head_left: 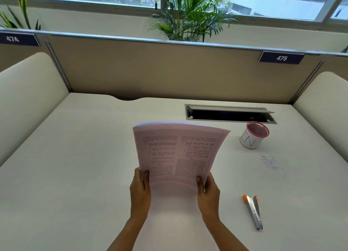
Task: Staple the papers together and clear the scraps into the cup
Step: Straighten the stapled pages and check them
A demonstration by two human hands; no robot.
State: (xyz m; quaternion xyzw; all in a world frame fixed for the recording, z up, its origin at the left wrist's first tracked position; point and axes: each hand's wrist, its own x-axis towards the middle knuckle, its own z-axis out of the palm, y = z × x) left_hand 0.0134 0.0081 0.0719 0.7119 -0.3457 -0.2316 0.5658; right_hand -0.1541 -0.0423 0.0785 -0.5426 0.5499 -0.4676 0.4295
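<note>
1. I held the stack of papers (177, 152) up off the desk (84, 156) with both hands: left hand (140, 186) clamped on the lower left edge, right hand (208, 189) on the lower right edge, thumbs on the printed face.
2. The stack stood nearly upright, curved, top edge leaning away from me toward the partition (169, 71).
3. The stapler (254, 211) lay flat on the desk to the right of my right hand, apart from it, orange end away from me.
4. The scraps (270, 163) sat scattered farther right, between the stapler and the cup (253, 135).
5. The cup, red mesh rim with a white wrap, stood just in front of the open cable tray (229, 115).
6. Nothing lay between the stack and the stapler.
7. The desk's left half was bare; padded side panels (28, 100) bounded both sides.
8. Tags 474 (13, 39) and 475 (281, 58) were fixed on the partition, and a plant (190, 15) stood behind it.
</note>
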